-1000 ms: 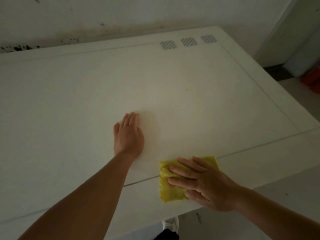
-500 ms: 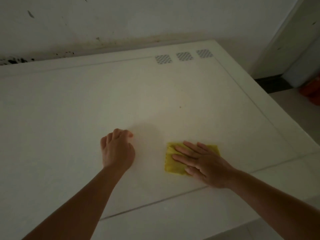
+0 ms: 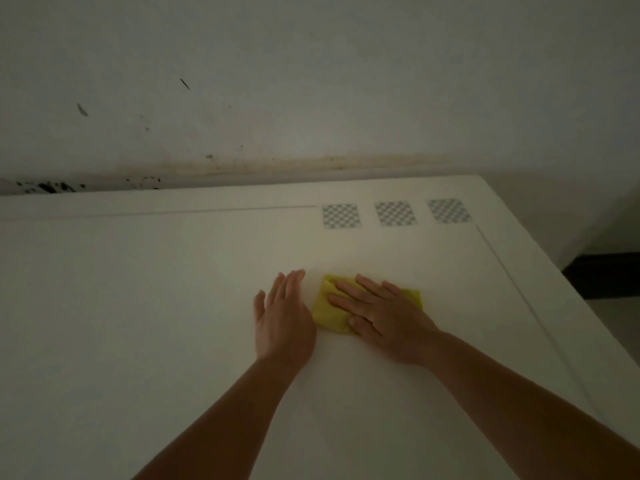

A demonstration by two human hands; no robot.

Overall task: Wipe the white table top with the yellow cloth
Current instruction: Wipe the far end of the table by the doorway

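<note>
A person's right hand (image 3: 381, 315) is pressing the yellow cloth (image 3: 329, 306) flat, fingers spread in an open grip, mid-wipe on the white counter (image 3: 138, 306). The left hand (image 3: 282, 315) is lying open beside it, possibly touching. Next, sweeping toward unwiped areas seems called for.

yellow cloth (image 3: 330, 308) partly hidden under right hand (image 3: 384, 318), both forearms cut off at bottom edge

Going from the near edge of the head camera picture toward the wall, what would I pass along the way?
Left hand and right hand side by side, the right flat on the yellow cloth → bare white table top → three checkered squares → stained wall.
</note>
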